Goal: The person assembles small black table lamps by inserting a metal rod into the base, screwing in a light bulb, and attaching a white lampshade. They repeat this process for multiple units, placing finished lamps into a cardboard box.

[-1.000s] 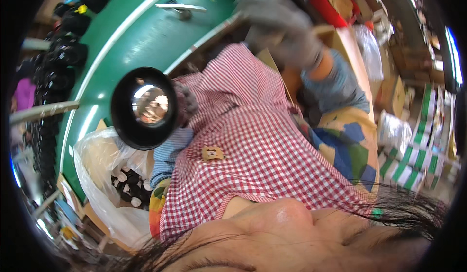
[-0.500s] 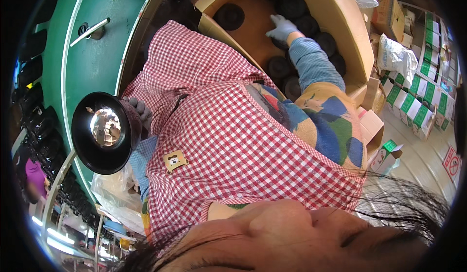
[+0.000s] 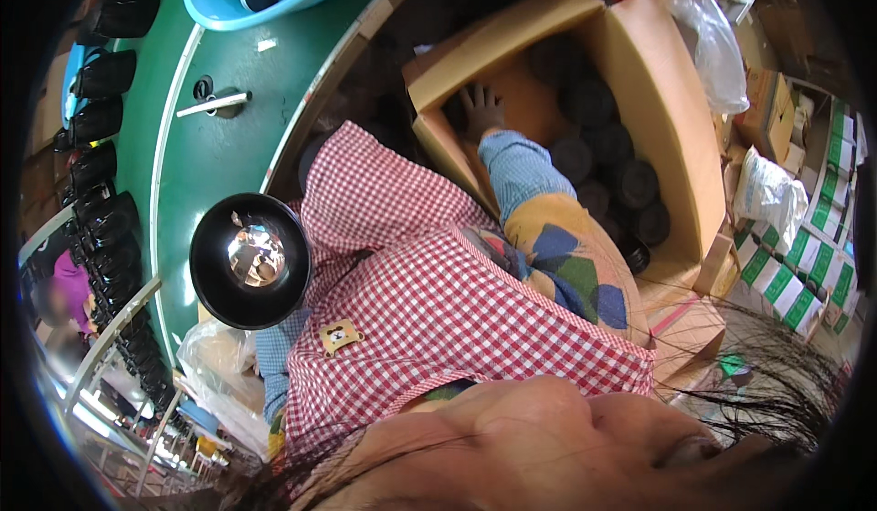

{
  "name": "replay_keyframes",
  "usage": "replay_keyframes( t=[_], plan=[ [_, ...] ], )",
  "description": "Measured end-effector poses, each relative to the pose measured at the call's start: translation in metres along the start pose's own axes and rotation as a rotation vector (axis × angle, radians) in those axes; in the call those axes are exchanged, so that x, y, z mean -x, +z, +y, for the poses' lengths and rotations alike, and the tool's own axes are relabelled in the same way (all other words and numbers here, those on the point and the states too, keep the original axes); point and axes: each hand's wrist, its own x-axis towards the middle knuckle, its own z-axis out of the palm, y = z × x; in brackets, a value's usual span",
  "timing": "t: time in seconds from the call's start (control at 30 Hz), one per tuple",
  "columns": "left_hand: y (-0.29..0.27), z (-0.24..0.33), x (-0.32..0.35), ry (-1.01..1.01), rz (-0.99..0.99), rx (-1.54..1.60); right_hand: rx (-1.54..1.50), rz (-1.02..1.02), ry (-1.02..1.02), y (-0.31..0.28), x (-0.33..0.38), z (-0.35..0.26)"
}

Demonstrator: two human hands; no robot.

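A black bowl-shaped piece (image 3: 208,264) with a shiny, mirror-like centre is held up at my left side. My left hand is hidden behind it; only the blue sleeve cover (image 3: 274,356) of that arm shows below. My right hand (image 3: 484,111), in a pale glove, reaches down into an open cardboard box (image 3: 662,100) at its left wall. Its fingers are spread beside a dark round part (image 3: 455,114), mostly lost in shadow; whether they touch it I cannot tell. Several black round parts (image 3: 637,182) lie along the box's right side.
A green conveyor belt (image 3: 219,150) runs along the left, carrying a white stick (image 3: 206,105) and a light-blue basin (image 3: 274,13). Black pieces (image 3: 110,223) line its far side. At the right are a clear plastic bag (image 3: 717,54) and green-and-white cartons (image 3: 790,283).
My right hand has moved left inside the box, away from the group of round parts. The bowl-shaped piece faces me more squarely, and the view has shifted.
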Motion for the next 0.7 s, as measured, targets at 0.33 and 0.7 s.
replay_keyframes(
  t=[0.33,0.7],
  plan=[
    [0.005,-0.007,-0.011,0.051,-0.132,0.134,-1.267,0.02,0.138,-0.005,0.04,0.038],
    [0.02,-0.006,-0.019,0.057,-0.321,0.301,-1.295,0.045,-1.204,-0.19,0.125,-0.129]
  ],
)
